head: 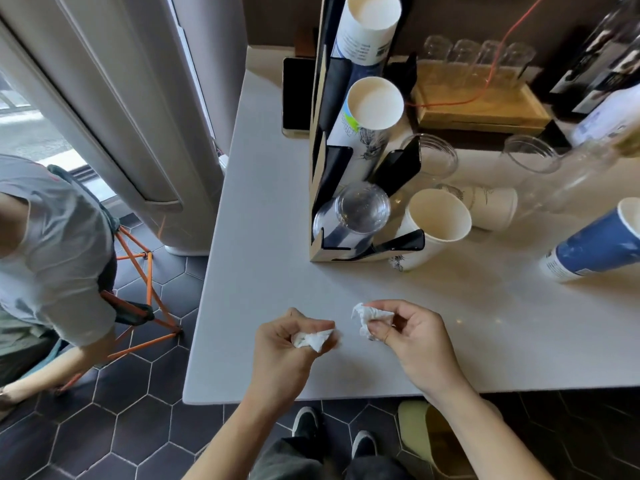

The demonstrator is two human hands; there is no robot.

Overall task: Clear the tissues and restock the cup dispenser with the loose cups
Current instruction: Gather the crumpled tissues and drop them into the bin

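Head view – left hand (287, 344) and right hand (412, 336) each pinch 1 crumpled tissue (313, 338) above the table (263, 271).

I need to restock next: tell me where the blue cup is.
The blue cup lies on its side at the table's far right edge, right of the white paper cups.
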